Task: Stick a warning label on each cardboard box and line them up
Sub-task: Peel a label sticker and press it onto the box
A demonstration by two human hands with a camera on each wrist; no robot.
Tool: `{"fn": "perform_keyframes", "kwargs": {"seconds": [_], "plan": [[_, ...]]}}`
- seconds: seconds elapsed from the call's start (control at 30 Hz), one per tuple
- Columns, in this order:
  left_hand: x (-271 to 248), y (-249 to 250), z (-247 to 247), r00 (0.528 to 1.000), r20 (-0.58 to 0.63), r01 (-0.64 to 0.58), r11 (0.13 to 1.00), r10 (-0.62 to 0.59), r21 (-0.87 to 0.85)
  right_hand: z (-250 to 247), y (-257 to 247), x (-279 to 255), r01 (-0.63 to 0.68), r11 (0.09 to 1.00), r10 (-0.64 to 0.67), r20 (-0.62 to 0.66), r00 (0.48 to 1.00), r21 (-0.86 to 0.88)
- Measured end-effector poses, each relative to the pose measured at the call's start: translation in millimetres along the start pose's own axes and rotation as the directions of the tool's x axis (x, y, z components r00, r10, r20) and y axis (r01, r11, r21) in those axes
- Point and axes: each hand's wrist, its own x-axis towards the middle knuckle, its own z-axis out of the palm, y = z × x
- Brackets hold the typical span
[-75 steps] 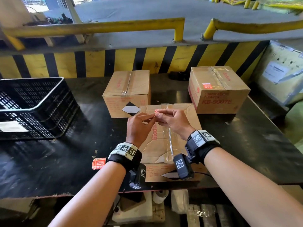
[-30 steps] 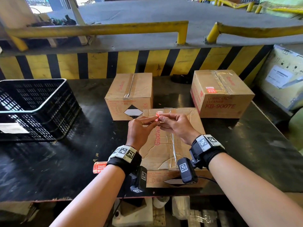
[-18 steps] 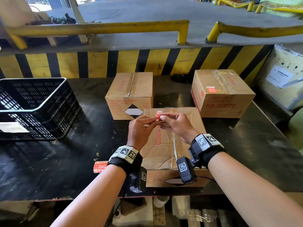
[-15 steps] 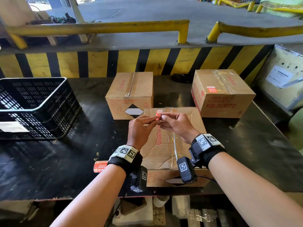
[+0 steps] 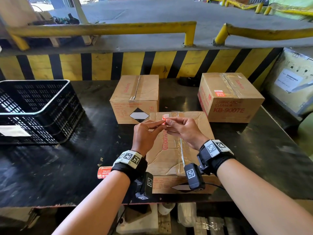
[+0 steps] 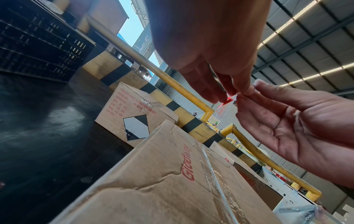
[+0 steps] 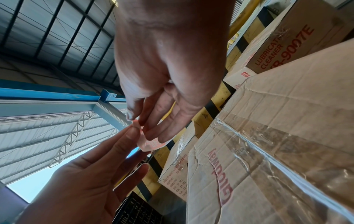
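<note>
Both hands hover above the near cardboard box [image 5: 171,156] and pinch one small red-and-white warning label [image 5: 164,117] between fingertips. My left hand [image 5: 159,123] holds its left edge with thumb and forefinger. My right hand [image 5: 169,122] holds the right edge. The label [image 6: 227,104] hangs between the fingers in the left wrist view, and the same label [image 7: 148,143] shows curled in the right wrist view. A second box [image 5: 136,97] stands behind, slightly left. A third box [image 5: 228,95] at the back right carries a red label [image 5: 219,93] on top.
A black plastic crate [image 5: 33,109] stands at the left of the black table [image 5: 50,167]. A roll of red labels [image 5: 104,172] lies by my left wrist. A yellow-and-black striped wall [image 5: 135,65] borders the far side. A taped carton [image 5: 291,82] sits off the right edge.
Both hands stay above the near box, working the label between the fingertips; more of the red label shows above the fingers now. The boxes have not moved.
</note>
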Motion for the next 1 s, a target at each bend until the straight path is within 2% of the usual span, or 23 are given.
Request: {"fn": "perform_keyframes", "kwargs": {"seconds": [0.53, 0.77, 1.0], "plan": [[0.3, 0.9, -2.3, 0.996, 0.032, 0.081, 0.990, -0.078, -0.116, 5.6, 0.5, -2.3, -0.012, 0.998, 0.015, -0.044, 0.999, 0.061], [0.2, 2.0, -3.2, 0.998, 0.021, 0.064, 0.993, -0.062, -0.098, 7.0, -1.7, -4.6, 0.006, 0.999, -0.005, -0.035, 0.999, 0.041], [-4.2, 5.8, -4.1, 1.000, 0.029, -0.002, 1.000, 0.003, -0.016, 5.5, -3.8, -4.8, -0.010, 1.000, 0.009, -0.025, 1.000, -0.015]]}}
